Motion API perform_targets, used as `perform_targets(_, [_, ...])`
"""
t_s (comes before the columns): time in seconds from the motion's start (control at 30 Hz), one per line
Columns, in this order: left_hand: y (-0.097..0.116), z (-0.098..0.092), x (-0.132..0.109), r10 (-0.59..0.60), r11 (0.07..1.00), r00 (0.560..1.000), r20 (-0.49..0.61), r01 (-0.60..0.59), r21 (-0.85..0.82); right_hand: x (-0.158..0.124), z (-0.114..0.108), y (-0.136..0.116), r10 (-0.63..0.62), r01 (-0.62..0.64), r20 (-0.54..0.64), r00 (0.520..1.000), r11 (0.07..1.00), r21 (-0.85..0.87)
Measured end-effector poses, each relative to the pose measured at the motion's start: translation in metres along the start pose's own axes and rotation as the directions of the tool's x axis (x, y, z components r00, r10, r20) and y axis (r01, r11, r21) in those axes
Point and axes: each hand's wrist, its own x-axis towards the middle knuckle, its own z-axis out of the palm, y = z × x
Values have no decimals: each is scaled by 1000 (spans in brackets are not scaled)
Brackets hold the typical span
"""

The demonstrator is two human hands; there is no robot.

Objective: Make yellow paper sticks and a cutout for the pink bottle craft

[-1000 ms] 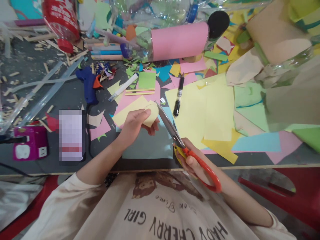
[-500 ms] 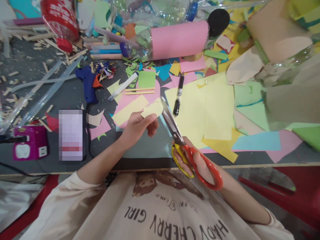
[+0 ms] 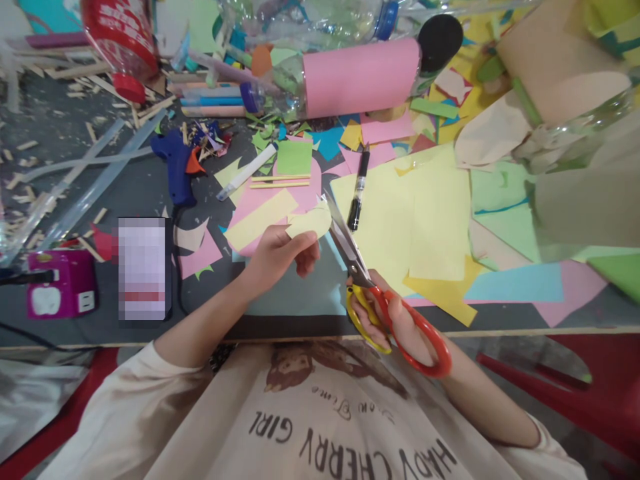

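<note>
Between the thumb and fingers of my left hand (image 3: 293,252) is a small piece of pale yellow paper (image 3: 311,221) with a rounded end. My right hand (image 3: 395,320) has its fingers through the red and yellow handles of a pair of scissors (image 3: 357,267). The blades point up and left, nearly together, with their tips at the paper's right edge. Behind the held piece lie a pale yellow strip (image 3: 263,219) and a pink sheet (image 3: 245,207). A black pen (image 3: 359,190) rests on larger pale yellow sheets (image 3: 385,247) to the right.
A blue glue gun (image 3: 176,167), a phone (image 3: 143,270) and a purple charger cube (image 3: 60,283) lie on the left. Along the back are a red-capped bottle (image 3: 123,47) and a pink-wrapped bottle (image 3: 363,77). Paper scraps and wood bits are scattered about.
The scissors have shifted slightly right with my right hand. The rounded paper in my left hand has tilted and moved slightly right, and a thin sliver now shows along its upper edge.
</note>
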Motion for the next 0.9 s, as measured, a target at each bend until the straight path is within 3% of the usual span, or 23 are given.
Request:
perform_targets(0.37, [0,-4,4,26,996,997,-73,-32,-77,-3,-2,-2,40,-38,-41,998,998,44])
perform_targets(0.9, [-2,-8,7,98,993,967,-234,-110,-38,-7,0,-8,41,-39,-30,999,998,47])
